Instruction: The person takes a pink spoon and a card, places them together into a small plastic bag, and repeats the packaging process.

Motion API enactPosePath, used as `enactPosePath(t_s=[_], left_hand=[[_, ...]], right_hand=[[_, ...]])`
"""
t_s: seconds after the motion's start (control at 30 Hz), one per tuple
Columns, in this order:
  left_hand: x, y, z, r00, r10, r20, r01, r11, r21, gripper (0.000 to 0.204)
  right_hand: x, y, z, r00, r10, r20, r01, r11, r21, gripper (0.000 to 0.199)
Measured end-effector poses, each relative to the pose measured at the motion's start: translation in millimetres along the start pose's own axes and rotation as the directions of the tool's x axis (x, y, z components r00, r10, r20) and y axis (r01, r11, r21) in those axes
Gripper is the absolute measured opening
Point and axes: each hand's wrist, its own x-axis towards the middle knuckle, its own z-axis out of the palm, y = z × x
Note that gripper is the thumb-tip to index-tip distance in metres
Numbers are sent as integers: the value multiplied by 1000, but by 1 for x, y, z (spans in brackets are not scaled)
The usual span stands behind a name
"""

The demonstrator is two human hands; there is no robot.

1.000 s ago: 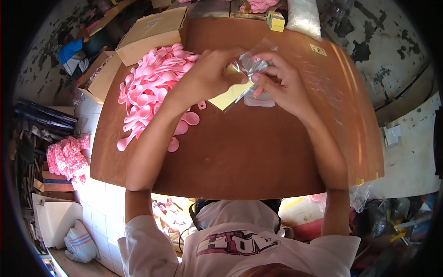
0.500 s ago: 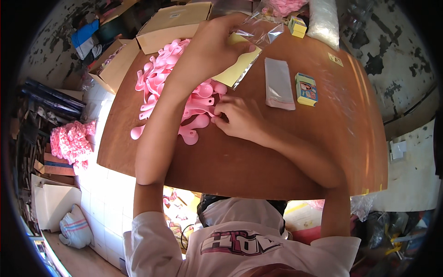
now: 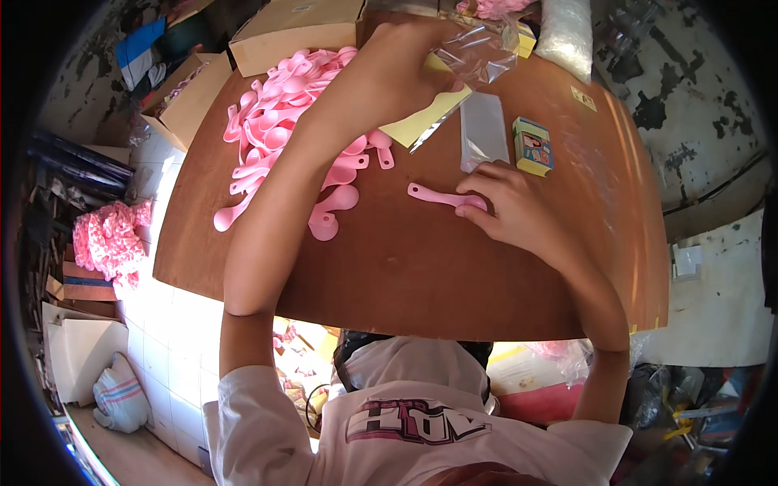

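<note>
My right hand [image 3: 510, 202] pinches the bowl end of a pink plastic spoon [image 3: 436, 195], whose holed handle points left. My left hand [image 3: 425, 77] is closed on a pale yellow card [image 3: 425, 119] in a clear plastic bag [image 3: 485, 55]; the bag's crinkled upper part sticks out beyond the fingers. To the left, partly hidden behind my left forearm, lies a heap of pink spoons [image 3: 279, 109]. A flat stack of clear plastic bags [image 3: 484, 134] lies just beyond my right hand, beside a small yellow-and-blue box or stack of cards [image 3: 532, 147].
A closed cardboard box [image 3: 296, 36] stands at the table's far left, with an open carton [image 3: 188, 101] beside it. At the back are a large clear sack [image 3: 565, 40] and another small yellow box [image 3: 525, 39]. The brown table [image 3: 389, 283] ends near my lap.
My right hand has drawn one pink spoon out of the heap and moved right with it. My left hand still grips the bag and card, shifted slightly right.
</note>
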Motion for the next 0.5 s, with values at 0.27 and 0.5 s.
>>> enactPosePath(t_s=[0.27,0.5], left_hand=[[-8,8,7,988,-9,156,11,1000,-13,44],[-6,6,10,981,2,194,3,1000,-26,44]], right_hand=[[30,-15,8,960,-103,260,114,993,-29,11],[33,-15,11,922,-6,388,3,1000,9,19]])
